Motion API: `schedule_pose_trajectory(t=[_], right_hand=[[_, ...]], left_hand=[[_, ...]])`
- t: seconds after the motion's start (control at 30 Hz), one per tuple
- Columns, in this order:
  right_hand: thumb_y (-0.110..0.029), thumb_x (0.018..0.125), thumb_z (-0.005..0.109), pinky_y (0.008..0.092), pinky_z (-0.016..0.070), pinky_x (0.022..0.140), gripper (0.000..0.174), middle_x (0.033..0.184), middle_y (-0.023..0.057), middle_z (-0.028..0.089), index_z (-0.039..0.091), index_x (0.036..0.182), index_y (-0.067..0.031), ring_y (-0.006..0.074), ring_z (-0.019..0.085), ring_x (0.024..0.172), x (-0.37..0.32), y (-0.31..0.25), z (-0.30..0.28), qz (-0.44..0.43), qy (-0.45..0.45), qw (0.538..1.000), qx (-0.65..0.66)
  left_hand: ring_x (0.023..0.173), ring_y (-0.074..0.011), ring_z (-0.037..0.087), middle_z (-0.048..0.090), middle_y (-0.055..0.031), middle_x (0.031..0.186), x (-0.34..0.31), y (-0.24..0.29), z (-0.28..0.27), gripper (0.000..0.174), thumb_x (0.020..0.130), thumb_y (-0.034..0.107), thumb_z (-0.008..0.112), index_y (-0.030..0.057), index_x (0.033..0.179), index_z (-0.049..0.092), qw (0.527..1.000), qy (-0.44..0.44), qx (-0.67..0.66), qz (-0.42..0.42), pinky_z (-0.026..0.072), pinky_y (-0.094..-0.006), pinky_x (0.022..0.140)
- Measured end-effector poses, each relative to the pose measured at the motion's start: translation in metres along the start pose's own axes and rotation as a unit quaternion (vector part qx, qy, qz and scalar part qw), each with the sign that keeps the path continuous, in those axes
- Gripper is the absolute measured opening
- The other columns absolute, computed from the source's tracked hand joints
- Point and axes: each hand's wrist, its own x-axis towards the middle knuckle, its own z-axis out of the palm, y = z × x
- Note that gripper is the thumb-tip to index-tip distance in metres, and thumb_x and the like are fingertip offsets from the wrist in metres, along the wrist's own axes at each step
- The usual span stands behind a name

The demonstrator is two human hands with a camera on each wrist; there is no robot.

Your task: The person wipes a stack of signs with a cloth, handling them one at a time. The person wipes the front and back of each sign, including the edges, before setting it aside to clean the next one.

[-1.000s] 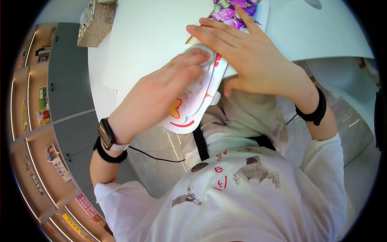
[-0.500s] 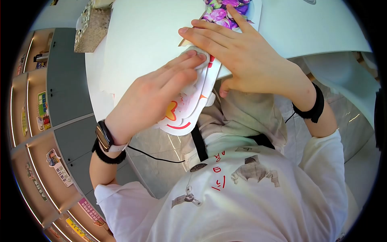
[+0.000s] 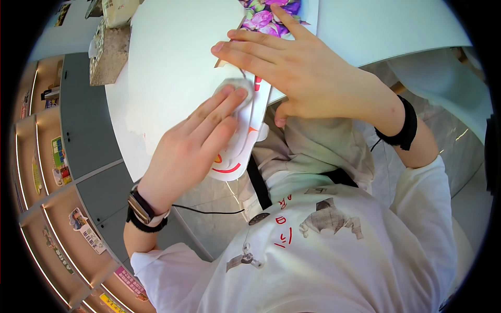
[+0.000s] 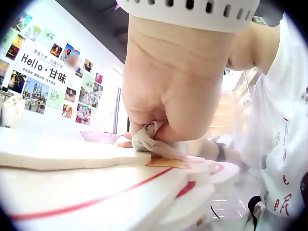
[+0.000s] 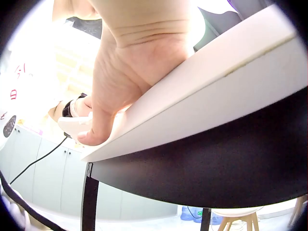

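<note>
In the head view the left hand (image 3: 190, 141) presses a wadded pale cloth (image 3: 241, 93) onto a stack of white cut-out boards (image 3: 250, 128) with red and orange printing. The left wrist view shows the cloth (image 4: 147, 138) gathered under the fingers of the left hand (image 4: 168, 86), against the boards' surface. Spread wide, the right hand (image 3: 318, 81) rests by the boards' upper part, its fingertips over their edge beside a purple flower picture (image 3: 266, 21). Its thumb hangs at the white table's edge in the right wrist view, where the hand (image 5: 130, 72) lies on the tabletop.
A patterned box (image 3: 109, 55) stands on the table's far left. A large white sheet or board (image 3: 177, 47) lies left of the hands. Shelves (image 3: 52, 229) and grey cabinets (image 3: 86, 115) line the left side. A pink dish (image 4: 100, 137) sits beyond the boards.
Both hands and the boards have shifted left in the head view, as has the box. The left hand with the cloth sits slightly lower and covers more of the yellow print.
</note>
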Motion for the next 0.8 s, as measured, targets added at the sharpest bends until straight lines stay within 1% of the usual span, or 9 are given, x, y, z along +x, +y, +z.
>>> schedule_pose_trajectory(t=[0.1,0.2,0.27,0.4,0.47,0.5,0.57,0.7,0.8], right_hand=[[-0.031,0.079,0.061,0.0629,0.0202,0.107,0.086,0.146,0.0223,0.035,0.021,0.147,0.004,0.029,0.034,0.137,-0.001,-0.002,-0.011,-0.003,-0.03,1.0,-0.001],[-0.03,0.078,0.061,0.0635,0.0196,0.107,0.087,0.146,0.0226,0.034,0.02,0.147,0.0043,0.029,0.034,0.138,0.0,-0.004,-0.01,0.011,-0.046,0.998,-0.045],[-0.029,0.079,0.06,0.0637,0.0197,0.107,0.085,0.146,0.0229,0.034,0.021,0.147,0.0045,0.0287,0.034,0.138,0.0,-0.002,-0.002,0.007,-0.026,0.999,-0.045],[-0.028,0.08,0.057,0.0637,0.0201,0.106,0.081,0.147,0.0217,0.033,0.023,0.146,0.0047,0.0279,0.034,0.138,0.001,-0.003,-0.01,0.002,-0.031,1.0,0.003],[-0.028,0.081,0.057,0.0639,0.0201,0.106,0.079,0.147,0.0202,0.034,0.025,0.145,0.0046,0.0272,0.034,0.137,-0.001,0.0,0.0,-0.021,0.01,1.0,-0.021],[-0.028,0.081,0.056,0.0639,0.0201,0.106,0.078,0.148,0.0195,0.034,0.026,0.145,0.0045,0.0269,0.034,0.137,-0.002,0.001,0.004,-0.032,0.032,0.998,-0.033],[-0.029,0.08,0.057,0.0643,0.0201,0.106,0.077,0.147,0.0185,0.036,0.028,0.144,0.0045,0.0265,0.035,0.137,-0.004,0.0,0.003,-0.023,0.026,0.999,-0.028],[-0.029,0.08,0.057,0.065,0.0198,0.106,0.077,0.145,0.0181,0.038,0.031,0.143,0.0044,0.0259,0.036,0.136,-0.003,0.004,0.0,-0.026,0.02,0.998,0.046],[-0.03,0.08,0.057,0.0651,0.0192,0.106,0.077,0.146,0.0182,0.038,0.03,0.144,0.0043,0.026,0.036,0.136,-0.004,0.002,0.001,-0.021,0.023,0.999,0.022]], left_hand=[[0.121,-0.0339,0.055,0.056,-0.0157,0.131,-0.016,0.003,0.004,0.014,0.08,-0.002,0.057,-0.0004,0.092,0.051,1.0,-0.008,0.018,0.002,0.0546,-0.0363,0.087],[0.121,-0.0332,0.055,0.056,-0.0154,0.131,-0.021,0.005,0.005,0.012,0.08,0.0,0.057,-0.0001,0.091,0.052,1.0,-0.008,0.022,-0.001,0.0551,-0.036,0.085],[0.121,-0.0327,0.055,0.056,-0.015,0.13,-0.011,0.006,0.002,0.012,0.081,0.001,0.057,0.0,0.091,0.052,1.0,-0.004,0.02,-0.001,0.0554,-0.0359,0.085],[0.121,-0.0322,0.055,0.057,-0.0144,0.13,-0.001,0.011,0.004,0.012,0.08,-0.001,0.057,0.0001,0.091,0.052,0.998,0.004,0.059,0.01,0.0557,-0.0356,0.083],[0.122,-0.0319,0.055,0.057,-0.0142,0.13,-0.008,0.013,0.005,0.012,0.08,-0.002,0.057,0.0,0.09,0.052,0.998,0.002,0.058,0.0,0.0558,-0.0354,0.083],[0.121,-0.0306,0.055,0.057,-0.0129,0.13,-0.013,0.014,0.005,0.011,0.08,0.0,0.058,0.0007,0.09,0.053,0.998,-0.005,0.067,-0.01,0.0551,-0.035,0.085],[0.12,-0.028,0.056,0.056,-0.0102,0.131,-0.023,0.016,0.006,0.011,0.08,0.003,0.06,0.0021,0.089,0.053,0.996,-0.02,0.084,-0.032,0.0536,-0.0343,0.089],[0.121,-0.0295,0.055,0.055,-0.0116,0.132,-0.025,0.014,0.006,0.012,0.08,0.002,0.061,0.0015,0.088,0.053,0.997,-0.013,0.061,-0.035,0.054,-0.0344,0.087],[0.122,-0.0297,0.055,0.055,-0.0127,0.133,-0.021,0.01,0.005,0.011,0.08,0.001,0.06,0.0008,0.088,0.053,0.999,-0.011,0.043,-0.028,0.0541,-0.0336,0.086]])
